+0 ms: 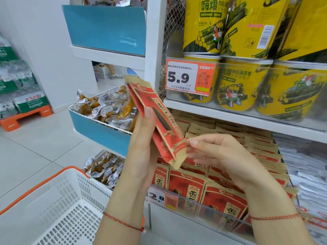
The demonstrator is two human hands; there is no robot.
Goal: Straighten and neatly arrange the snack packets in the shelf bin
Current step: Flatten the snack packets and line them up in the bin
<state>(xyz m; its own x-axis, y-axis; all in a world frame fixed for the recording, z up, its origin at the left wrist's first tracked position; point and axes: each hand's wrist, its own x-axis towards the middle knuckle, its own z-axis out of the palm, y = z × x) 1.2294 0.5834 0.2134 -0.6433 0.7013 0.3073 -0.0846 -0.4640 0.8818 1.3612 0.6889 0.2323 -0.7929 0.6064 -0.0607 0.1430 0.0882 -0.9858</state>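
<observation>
My left hand [141, 149] grips a small stack of red and tan snack packets [154, 117], held edge-on and tilted above the shelf bin. My right hand [217, 156] is beside the stack's lower end, fingers extended and blurred, fingertips touching the bottom corner of the packets. Below both hands, the shelf bin [198, 207] with a clear front wall holds several rows of the same red packets [224, 200], standing upright and leaning back.
A white basket with an orange rim [58, 200] sits at lower left. Blue-fronted bins of clear-wrapped snacks [104, 108] stand to the left. Yellow seaweed-roll tubs [242, 84] fill the shelf above, behind a 5.9 price tag [190, 76]. White packets [307, 167] lie at the right.
</observation>
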